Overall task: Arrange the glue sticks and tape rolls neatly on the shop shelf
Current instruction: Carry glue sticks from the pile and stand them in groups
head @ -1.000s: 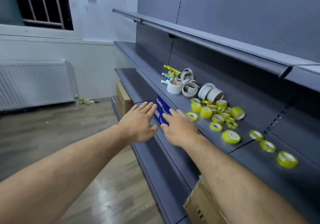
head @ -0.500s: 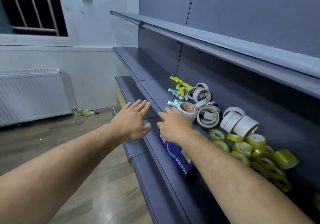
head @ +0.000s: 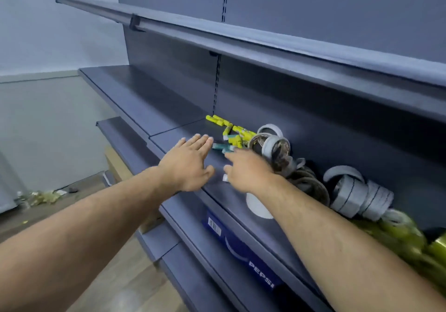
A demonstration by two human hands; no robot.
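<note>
Left hand (head: 190, 164) flat, fingers straight, empty, over shelf (head: 169, 108) front. Right hand (head: 248, 169) just beside it at 3 o'clock, fingers extended, blurred, nothing seen held. Glue sticks (head: 231, 130) at 12 o'clock of both hands: jumbled yellow and teal cylinders, smooth plastic. Tape rolls (head: 272, 142) heaped at their 4 o'clock: hollow rings, some on edge. Judgement: hands spread to corral sticks, which roll easily.
</note>
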